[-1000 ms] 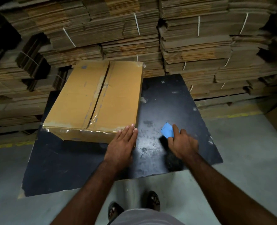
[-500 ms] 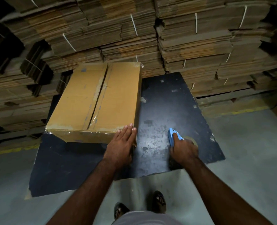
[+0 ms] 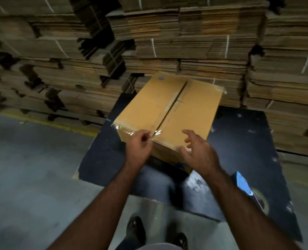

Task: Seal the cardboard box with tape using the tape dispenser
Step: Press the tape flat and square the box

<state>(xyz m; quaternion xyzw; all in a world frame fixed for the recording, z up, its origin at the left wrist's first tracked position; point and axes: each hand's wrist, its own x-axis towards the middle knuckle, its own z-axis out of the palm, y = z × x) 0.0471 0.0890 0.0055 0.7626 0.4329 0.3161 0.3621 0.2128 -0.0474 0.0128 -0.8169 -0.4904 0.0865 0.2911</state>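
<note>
A: Entry. Brown rectangular cardboard box (image 3: 169,112) sits on the black flat board (image 3: 243,141), towards its far side, top flaps closed with a dark gap along the centre seam.

B: Tape on it?

A: Clear glossy tape (image 3: 126,130) along the near top edge, crinkled at the left corner. More clear tape at the far right corner.

B: Left hand (image 3: 140,147)?

A: At the near edge of the box, right at the seam end. Thumb and fingertips pinched together on the tape there.

B: Right hand (image 3: 198,150)?

A: Over the near right part of the box, fingers spread and loosely bent, gripping nothing. Whether it touches the cardboard, cannot tell; the picture is blurred there.

B: Blue plastic tape dispenser with its tape roll (image 3: 249,188)?

A: Lying on the board near its right front, beside the right forearm, well apart from both hands.

B: Surroundings?

A: Strapped bundles of flattened cardboard sheets (image 3: 185,42) stacked behind. Grey concrete floor (image 3: 32,168) with a yellow line. Sandalled feet (image 3: 137,230) at the bottom.
</note>
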